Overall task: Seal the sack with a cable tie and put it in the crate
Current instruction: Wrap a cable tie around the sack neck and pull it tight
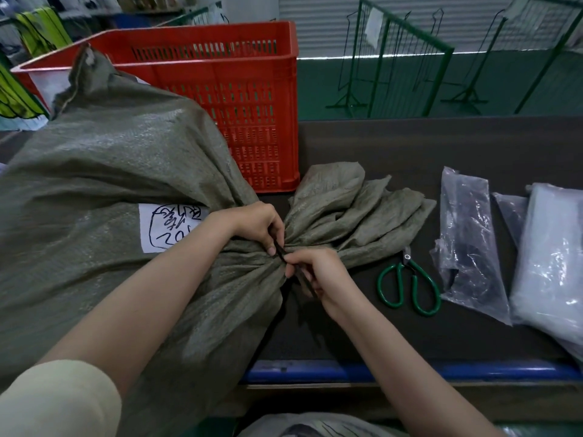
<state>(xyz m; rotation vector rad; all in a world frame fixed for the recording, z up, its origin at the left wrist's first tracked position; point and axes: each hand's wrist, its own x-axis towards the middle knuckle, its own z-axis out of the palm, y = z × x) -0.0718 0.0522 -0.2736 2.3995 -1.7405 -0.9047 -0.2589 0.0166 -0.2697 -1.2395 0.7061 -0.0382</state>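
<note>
Step in hand: sealing. You have the sack (104, 190) lying on its side across the left half of the table (441, 146), its neck gathered near the table's middle and the loose mouth fanned out toward the right. Your left hand (257, 225) is closed around the bunched neck, thumb pressing on the black tie (280, 251) where it crosses the cloth. Your right hand (318, 272) is closed on the tie's free end, just below the neck, toward the front edge. Whether the tail is already through the head: cannot tell, fingers cover it. Judged next: pull the tail tight while the left hand keeps the gather from spreading; the woven cloth looks stiff and may spring open if grip slackens. Scissors (410, 285) lie just right of your right hand, handy for trimming. Crate (202, 99) stands at the back edge behind the sack, touching it; something pale shows inside at its left end, the rest hidden. Sack is bulky, so lifting it in likely needs both hands. Plastic bags (467, 244) lie at the right edge, contents unclear.
</note>
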